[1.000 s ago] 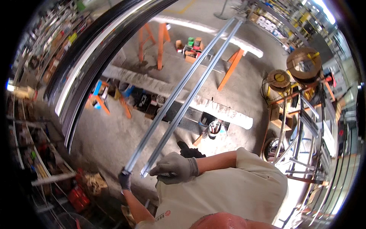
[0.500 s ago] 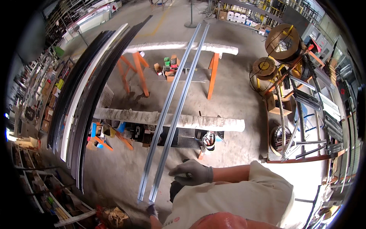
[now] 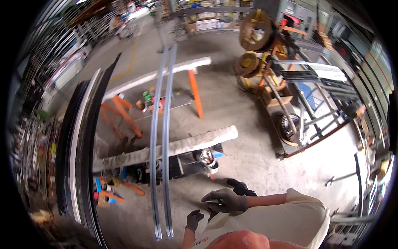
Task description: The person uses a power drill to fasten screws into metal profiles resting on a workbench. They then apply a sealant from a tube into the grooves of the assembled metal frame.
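Two long grey metal rails [image 3: 159, 137] lie side by side across two pale beams, the near one [image 3: 199, 141] and the far one [image 3: 182, 68] on orange legs. Their near ends stop by the floor in front of me. My left hand [image 3: 194, 219], in a dark glove, hangs just right of the rail ends and touches nothing, its fingers loosely apart. My right hand [image 3: 226, 200], in a grey glove, hovers palm down a little further right with its fingers curled. Whether it holds something small is unclear. My dark shoe [image 3: 242, 189] shows beyond it.
Long dark and white curved panels [image 3: 83, 145] lie along the left. Small cans and tools [image 3: 149, 99] sit on a shelf between the orange legs. Wooden cable reels [image 3: 253, 35] and a cart of metal frames [image 3: 306, 103] stand to the right. Bare concrete floor lies between.
My left hand has let go of the rail ends and my right hand has come off the rails. Both hands have drawn back to the right. My view has swung so the rails run straight ahead.
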The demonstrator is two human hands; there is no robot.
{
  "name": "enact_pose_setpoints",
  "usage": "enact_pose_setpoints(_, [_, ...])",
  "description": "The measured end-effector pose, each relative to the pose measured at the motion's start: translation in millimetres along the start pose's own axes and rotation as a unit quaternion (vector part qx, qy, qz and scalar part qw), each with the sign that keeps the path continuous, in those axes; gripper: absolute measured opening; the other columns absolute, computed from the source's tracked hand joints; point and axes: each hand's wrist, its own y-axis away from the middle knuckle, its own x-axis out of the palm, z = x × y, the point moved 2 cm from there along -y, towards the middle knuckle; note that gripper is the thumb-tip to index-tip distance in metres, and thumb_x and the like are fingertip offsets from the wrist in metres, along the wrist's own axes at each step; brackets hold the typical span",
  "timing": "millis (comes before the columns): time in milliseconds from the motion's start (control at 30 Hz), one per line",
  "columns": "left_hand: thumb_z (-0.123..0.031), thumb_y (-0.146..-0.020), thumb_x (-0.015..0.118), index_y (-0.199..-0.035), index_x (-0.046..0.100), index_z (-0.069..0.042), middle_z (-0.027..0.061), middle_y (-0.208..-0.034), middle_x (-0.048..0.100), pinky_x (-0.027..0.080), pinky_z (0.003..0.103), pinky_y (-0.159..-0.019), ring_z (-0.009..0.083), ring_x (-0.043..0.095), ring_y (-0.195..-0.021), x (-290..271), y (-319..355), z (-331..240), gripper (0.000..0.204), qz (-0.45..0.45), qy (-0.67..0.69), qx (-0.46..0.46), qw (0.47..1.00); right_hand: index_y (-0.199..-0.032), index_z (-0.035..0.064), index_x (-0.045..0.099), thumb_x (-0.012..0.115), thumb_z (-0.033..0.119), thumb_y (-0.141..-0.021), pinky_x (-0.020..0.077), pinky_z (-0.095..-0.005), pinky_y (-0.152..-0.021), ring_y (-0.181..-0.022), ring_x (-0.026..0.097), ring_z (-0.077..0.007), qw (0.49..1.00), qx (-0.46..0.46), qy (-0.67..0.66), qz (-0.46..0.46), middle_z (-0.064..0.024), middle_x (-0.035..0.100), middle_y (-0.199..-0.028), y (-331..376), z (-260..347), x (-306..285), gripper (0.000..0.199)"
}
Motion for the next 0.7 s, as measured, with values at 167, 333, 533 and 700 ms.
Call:
enact_pose_setpoints(167, [0.006, -0.087, 0.065, -0.126, 0.060, 0.008, 0.0171, -0.112, 0.070, 0.059, 0.037, -0.093, 0.0265, 0.070, -0.101, 124, -47, -43, 0.040, 0.065, -0.107, 0.043, 0.991, -0.115, 0.0057, 0.069, 0.071, 0.006, -0.088, 0.0546, -0.0341, -0.066, -0.075, 0.070, -0.0233, 0.994, -0.061, -0.001, -0.087, -0.0105, 0.071, -0.089, 23, -13, -79, 0.027])
enact_pose_setpoints(333, [0.005, -0.092, 0.063, -0.129, 0.057, 0.008, 0.0192, -0.117, 0.069, 0.058, 0.040, -0.096, 0.0292, 0.068, -0.109, 278, -111, -54, 0.038, 0.121, -0.154, 0.029, 0.980, -0.114, 0.0064, 0.069, 0.070, 0.004, -0.086, 0.0556, -0.0325, -0.066, -0.073, 0.070, -0.0216, 0.984, -0.091, 0.080, -0.132, -0.0096, 0.072, -0.090, 64, -40, -227, 0.028])
enact_pose_setpoints(533, [0.000, -0.096, 0.062, -0.133, 0.057, 0.005, 0.0157, -0.125, 0.067, 0.056, 0.037, -0.098, 0.0262, 0.067, -0.113, 508, -215, -63, 0.037, 0.303, -0.291, 0.158, 0.894, -0.116, 0.0043, 0.066, 0.067, 0.008, -0.088, 0.0587, -0.0344, -0.072, -0.078, 0.074, -0.0252, 0.969, 0.005, 0.094, -0.230, -0.0127, 0.074, -0.093, 123, -58, -408, 0.028])
enact_pose_setpoints(700, [-0.004, -0.101, 0.056, -0.139, 0.052, -0.001, 0.0157, -0.128, 0.065, 0.056, 0.037, -0.096, 0.0244, 0.066, -0.115, 639, -254, -81, 0.038, 0.263, -0.112, -0.066, 0.956, -0.113, 0.0030, 0.067, 0.066, 0.004, -0.088, 0.0572, -0.0299, -0.066, -0.070, 0.072, -0.0171, 0.944, 0.054, 0.076, -0.317, -0.0111, 0.073, -0.084, 122, -67, -517, 0.024])
